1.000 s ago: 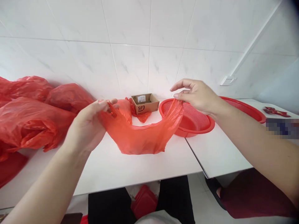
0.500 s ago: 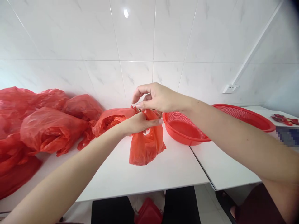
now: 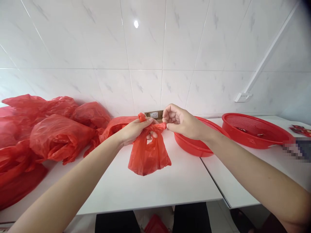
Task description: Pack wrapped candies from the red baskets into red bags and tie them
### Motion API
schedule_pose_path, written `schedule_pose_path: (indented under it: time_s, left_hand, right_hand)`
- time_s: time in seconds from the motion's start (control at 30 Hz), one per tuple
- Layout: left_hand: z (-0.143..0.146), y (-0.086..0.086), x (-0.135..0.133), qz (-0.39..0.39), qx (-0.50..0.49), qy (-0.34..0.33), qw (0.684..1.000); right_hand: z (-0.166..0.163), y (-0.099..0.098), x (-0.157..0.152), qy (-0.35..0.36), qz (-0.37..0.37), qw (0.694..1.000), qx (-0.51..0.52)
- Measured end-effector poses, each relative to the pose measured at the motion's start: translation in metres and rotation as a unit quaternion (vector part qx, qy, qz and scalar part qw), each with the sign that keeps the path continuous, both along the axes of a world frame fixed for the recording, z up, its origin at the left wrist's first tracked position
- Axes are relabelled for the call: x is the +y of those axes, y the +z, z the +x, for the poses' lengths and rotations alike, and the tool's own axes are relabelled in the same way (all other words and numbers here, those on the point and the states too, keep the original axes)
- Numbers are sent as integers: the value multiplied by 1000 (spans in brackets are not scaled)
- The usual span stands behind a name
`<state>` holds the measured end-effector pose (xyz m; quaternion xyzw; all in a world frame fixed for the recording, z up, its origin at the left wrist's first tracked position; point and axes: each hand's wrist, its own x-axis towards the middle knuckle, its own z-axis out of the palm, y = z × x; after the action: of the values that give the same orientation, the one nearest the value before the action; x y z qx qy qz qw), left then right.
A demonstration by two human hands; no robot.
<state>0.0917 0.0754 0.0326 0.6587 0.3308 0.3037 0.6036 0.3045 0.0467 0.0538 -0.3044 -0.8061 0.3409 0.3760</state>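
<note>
A small red plastic bag hangs between my hands above the white table, its lower part spread and its top gathered. My left hand is closed round the gathered neck, and a twisted end pokes up beside the thumb. With thumb and fingers pinched, my right hand grips another twisted end of the same bag and holds it out to the right. What the bag contains, if anything, cannot be made out.
Several filled red plastic bags are heaped at the left. Two red mesh baskets stand at the right, the farther one with small items inside. A cardboard box sits by the wall. A gap separates two white tables.
My right hand has moved right and slightly down, drawing out a twisted end of the bag. My left hand now closes round the neck. The view has tilted up slightly.
</note>
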Motion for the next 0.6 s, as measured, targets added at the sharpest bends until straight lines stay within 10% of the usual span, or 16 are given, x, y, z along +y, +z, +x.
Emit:
schedule_pose_path:
  time_s: [0.1,0.27,0.43,0.6]
  left_hand:
    - [-8,6,-4,61,40,-49,996]
    - [-8,9,-15,182,164,-49,968]
    - [1,-14,-14,379,214,124,892]
    - [7,-29,-17,498,144,176,837]
  right_hand:
    - [-1,6,-15,74,6,997,-3]
    - [-13,-22,10,-4,-9,996,89]
    - [-23,-62,30,-9,-109,992,64]
    - [-19,-61,14,12,-135,990,40]
